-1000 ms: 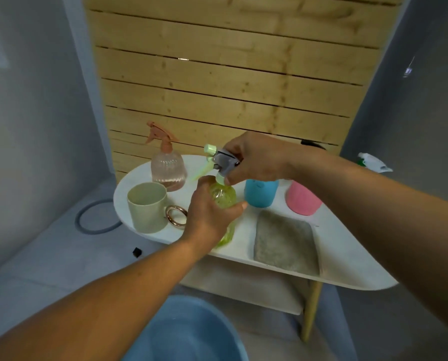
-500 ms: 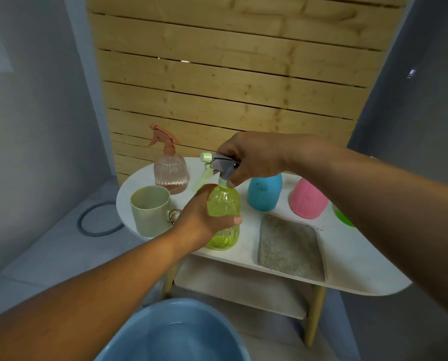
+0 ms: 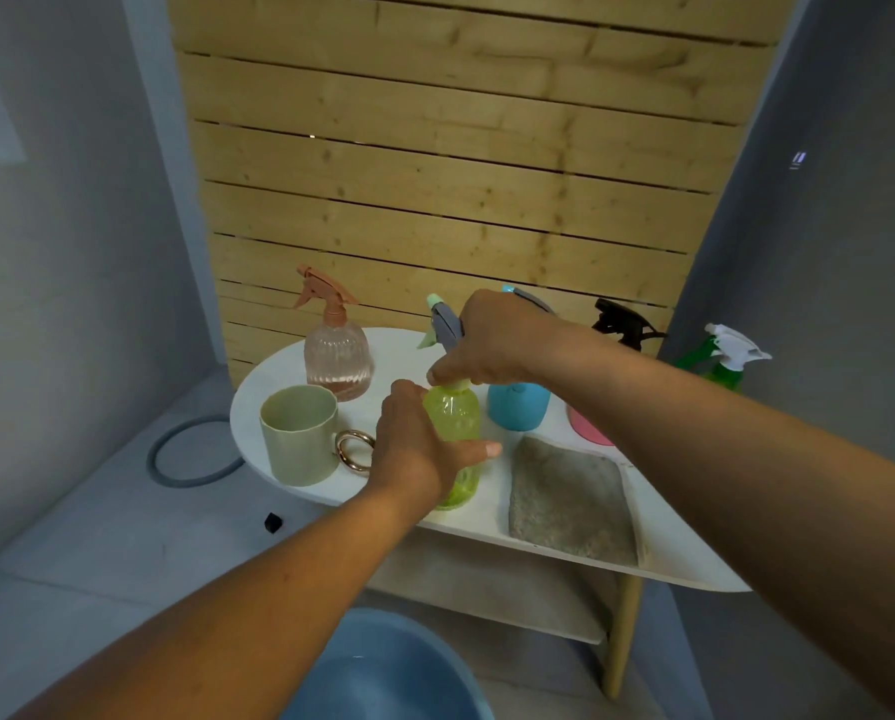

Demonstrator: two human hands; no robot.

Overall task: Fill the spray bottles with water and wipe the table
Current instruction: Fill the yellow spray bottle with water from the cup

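A yellow-green spray bottle (image 3: 453, 413) stands on the white table (image 3: 684, 558) near its front edge. My left hand (image 3: 419, 449) grips its body. My right hand (image 3: 492, 337) holds the grey and mint spray head (image 3: 442, 324) at the bottle's neck. A pale green mug (image 3: 299, 433) with a gold handle stands to the left. A grey cloth (image 3: 570, 501) lies flat to the right of the bottle. A blue basin (image 3: 383, 672) with water sits on the floor below.
A pink spray bottle (image 3: 336, 350) stands at the table's back left. Behind my right arm are a blue bottle (image 3: 518, 407), a pink bottle (image 3: 588, 431), a black sprayer (image 3: 619, 322) and a green bottle with a white head (image 3: 726, 361). Wooden slats back the table.
The view shifted, so more of the table's right end shows. My right hand has turned on the spray head; its nozzle now points up and left. My left hand keeps its hold.
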